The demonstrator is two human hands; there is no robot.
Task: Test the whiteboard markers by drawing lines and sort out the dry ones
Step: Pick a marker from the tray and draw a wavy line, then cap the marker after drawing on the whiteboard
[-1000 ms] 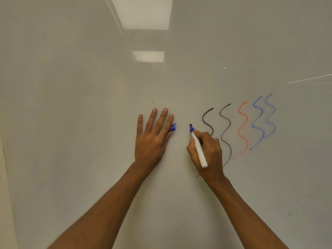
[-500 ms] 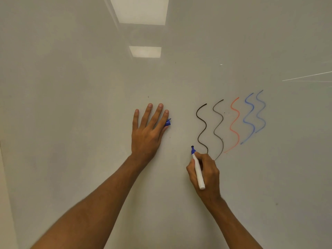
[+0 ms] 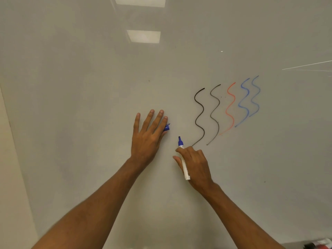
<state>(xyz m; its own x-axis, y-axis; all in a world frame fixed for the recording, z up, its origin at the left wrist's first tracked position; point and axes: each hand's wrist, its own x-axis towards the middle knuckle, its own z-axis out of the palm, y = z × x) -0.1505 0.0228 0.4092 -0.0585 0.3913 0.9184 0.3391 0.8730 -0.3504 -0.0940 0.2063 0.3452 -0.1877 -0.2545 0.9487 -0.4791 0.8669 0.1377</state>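
My right hand (image 3: 195, 164) grips a white whiteboard marker (image 3: 185, 168), its blue tip pointing up at the whiteboard (image 3: 89, 87), just left of the foot of a black wavy line (image 3: 199, 114). No blue mark shows beside the tip. My left hand (image 3: 146, 139) lies flat on the board with straight fingers, and the marker's blue cap (image 3: 167, 127) sticks out from under the index finger; the thumb is hidden. To the right run another black wave (image 3: 214, 112), a red one (image 3: 230, 108) and two blue ones (image 3: 244, 103).
Ceiling lights reflect in the upper board. A beige wall (image 3: 10, 177) borders the board on the left. At the bottom right corner, the ends of some markers (image 3: 319, 244) lie below the board's lower edge.
My right hand has carried the marker tip down the board, from beside the top of the black wave to its foot. No new line is visible. My left hand has stayed put.
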